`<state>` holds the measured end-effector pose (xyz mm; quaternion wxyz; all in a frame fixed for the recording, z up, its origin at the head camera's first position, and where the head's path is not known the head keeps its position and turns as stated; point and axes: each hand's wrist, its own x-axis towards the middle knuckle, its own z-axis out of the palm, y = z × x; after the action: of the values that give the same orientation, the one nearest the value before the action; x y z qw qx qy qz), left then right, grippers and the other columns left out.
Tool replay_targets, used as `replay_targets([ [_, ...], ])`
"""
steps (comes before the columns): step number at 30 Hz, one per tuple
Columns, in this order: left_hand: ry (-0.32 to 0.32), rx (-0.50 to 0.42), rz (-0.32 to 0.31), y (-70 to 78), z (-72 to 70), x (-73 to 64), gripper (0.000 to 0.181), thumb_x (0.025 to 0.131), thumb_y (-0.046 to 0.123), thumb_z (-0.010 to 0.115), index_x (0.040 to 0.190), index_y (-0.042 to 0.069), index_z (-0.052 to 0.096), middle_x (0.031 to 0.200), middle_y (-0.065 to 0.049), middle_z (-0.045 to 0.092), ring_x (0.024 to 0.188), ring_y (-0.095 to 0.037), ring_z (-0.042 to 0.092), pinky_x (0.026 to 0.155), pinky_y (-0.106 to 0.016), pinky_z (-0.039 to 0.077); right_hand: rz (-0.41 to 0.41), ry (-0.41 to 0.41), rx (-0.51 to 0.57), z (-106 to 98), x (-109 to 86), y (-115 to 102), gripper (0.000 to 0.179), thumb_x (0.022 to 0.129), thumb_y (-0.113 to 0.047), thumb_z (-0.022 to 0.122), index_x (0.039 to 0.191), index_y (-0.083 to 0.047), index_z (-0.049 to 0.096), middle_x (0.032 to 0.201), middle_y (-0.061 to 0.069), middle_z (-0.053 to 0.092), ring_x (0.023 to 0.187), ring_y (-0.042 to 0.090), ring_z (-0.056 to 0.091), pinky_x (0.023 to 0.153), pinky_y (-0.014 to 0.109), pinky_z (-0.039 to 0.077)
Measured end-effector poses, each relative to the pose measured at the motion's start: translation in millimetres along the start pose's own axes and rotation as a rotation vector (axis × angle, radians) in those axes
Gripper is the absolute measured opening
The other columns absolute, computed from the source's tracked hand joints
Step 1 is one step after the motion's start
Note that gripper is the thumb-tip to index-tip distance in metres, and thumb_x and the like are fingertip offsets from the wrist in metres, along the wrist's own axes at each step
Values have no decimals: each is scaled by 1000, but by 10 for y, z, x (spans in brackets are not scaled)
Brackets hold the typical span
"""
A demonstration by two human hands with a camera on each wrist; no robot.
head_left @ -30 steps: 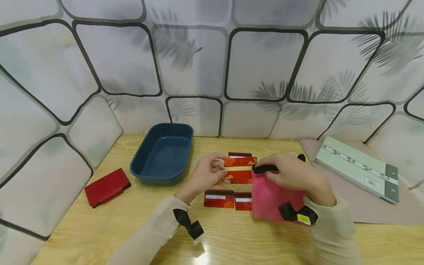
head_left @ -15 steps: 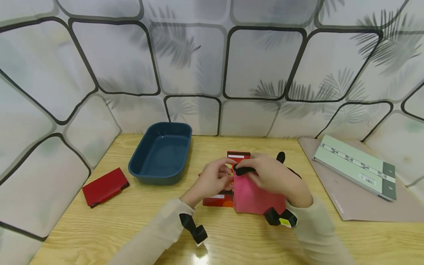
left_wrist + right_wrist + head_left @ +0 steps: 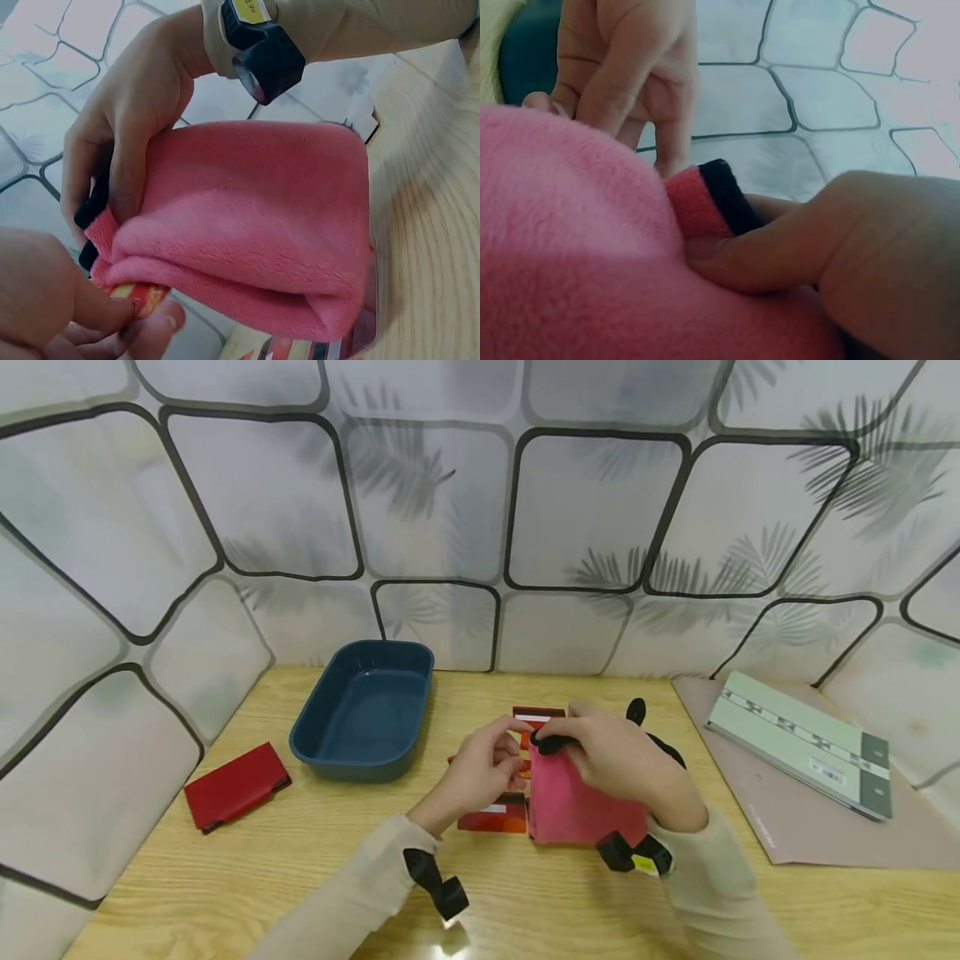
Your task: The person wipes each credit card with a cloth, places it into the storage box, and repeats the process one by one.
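Observation:
My left hand [image 3: 477, 770] pinches a red card with a yellow band [image 3: 142, 294] by its left end, between thumb and fingers. My right hand [image 3: 617, 752] grips a folded pink fleece cloth [image 3: 581, 810] with black edging, thumb pressed into it near a corner, as the right wrist view shows. Most of the pinched card is covered by the cloth. Under and around the hands, other red cards lie on the table: one [image 3: 491, 818] in front of the left hand, another [image 3: 538, 712] behind the fingers. The cloth hides part of this group.
A blue tray [image 3: 318, 763] stands behind and left of the hands. Farther left lies a red wallet-like case [image 3: 236, 787]. To the right, a pale green notebook [image 3: 795, 739] rests on a greyish-pink sheet [image 3: 757, 793]. Patterned fabric [image 3: 585, 510] closes off the back.
The right hand has brought the cloth leftward over the card and the cards below it. The left hand keeps its pinch on the card. Over the last half second both hands have barely moved.

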<state>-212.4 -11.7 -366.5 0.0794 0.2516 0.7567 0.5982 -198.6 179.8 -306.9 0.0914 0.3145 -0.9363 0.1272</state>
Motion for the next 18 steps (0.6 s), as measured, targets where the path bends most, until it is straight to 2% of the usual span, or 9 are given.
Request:
replay_targets([
  [6,9,1,13,-18,-13,30,36,93,-15,45,126,-1,49,84,-18,56,67,-27,64,69,-48,57,40,6,-15,-69,-23,83,24,91,-1,58,105,-14,73,76,-3,51,65,11,50,60,26,43],
  [11,28,-3,6,-33,-24,44,38,92,-15,47,127,-1,48,86,-24,56,66,-28,63,71,-47,57,60,12,-18,-143,-61,162,24,90,-3,59,106,-15,72,77,-2,52,69,14,53,64,29,45],
  [18,75,-10,11,-50,-48,42,41,91,-16,48,129,-3,46,83,-17,54,68,-33,61,71,-48,58,11,68,4,-251,-151,332,25,87,0,62,105,-13,72,86,3,59,79,21,58,73,40,49],
])
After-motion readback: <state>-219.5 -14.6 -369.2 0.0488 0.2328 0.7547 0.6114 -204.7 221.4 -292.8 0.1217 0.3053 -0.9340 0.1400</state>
